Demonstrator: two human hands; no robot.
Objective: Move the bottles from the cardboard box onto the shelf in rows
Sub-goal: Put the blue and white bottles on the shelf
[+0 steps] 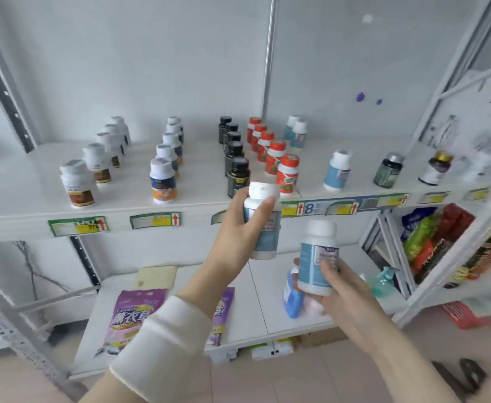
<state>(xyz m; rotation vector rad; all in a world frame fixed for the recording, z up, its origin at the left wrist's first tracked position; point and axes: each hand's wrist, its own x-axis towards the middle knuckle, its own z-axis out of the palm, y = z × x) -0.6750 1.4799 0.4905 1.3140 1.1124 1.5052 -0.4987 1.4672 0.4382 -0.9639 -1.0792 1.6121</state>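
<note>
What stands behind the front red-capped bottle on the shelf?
Four more red-capped bottles stand in a row behind it, toward the wall. Each covers the lower part of the next.

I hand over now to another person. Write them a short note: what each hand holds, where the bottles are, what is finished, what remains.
Left hand grips a blue-label bottle before the shelf.
Right hand holds a second blue-label bottle, lower.
Done: brown-label row, orange-label row, black row and red row stand on the shelf. Of the blue kind, two back bottles and one front bottle stand with a gap between.
Left: probably both held bottles go into that gap. The cardboard box is out of view, so its remaining content cannot be told.
</note>
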